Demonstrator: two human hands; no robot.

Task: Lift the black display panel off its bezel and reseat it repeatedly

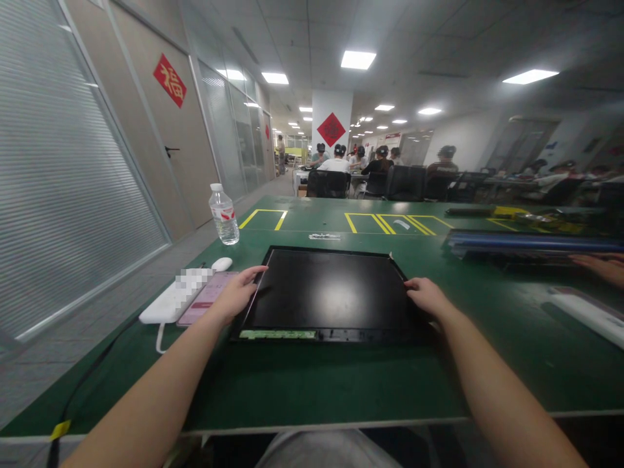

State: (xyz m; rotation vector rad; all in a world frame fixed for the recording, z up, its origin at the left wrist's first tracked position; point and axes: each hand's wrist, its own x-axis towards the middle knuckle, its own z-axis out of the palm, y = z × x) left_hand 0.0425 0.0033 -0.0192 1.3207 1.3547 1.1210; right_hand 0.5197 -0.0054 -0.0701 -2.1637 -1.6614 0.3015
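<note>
A black flat screen panel (331, 292) lies face up on the green table (341, 390), with a green strip (277, 335) along the left part of its near edge. My left hand (240, 292) grips the panel's left edge, thumb over the frame and the other fingers partly hidden. On the opposite side, my right hand (427, 296) holds the right edge, its thumb and forefinger at the frame and the rest curled below.
Left of the panel are a water bottle (225, 216), a white power bank (168, 300), a pink phone (207, 300) and a white mouse (222, 264). At right, another person's hand (602, 268) is near a long blue-black bar (531, 242) and a white device (589, 316).
</note>
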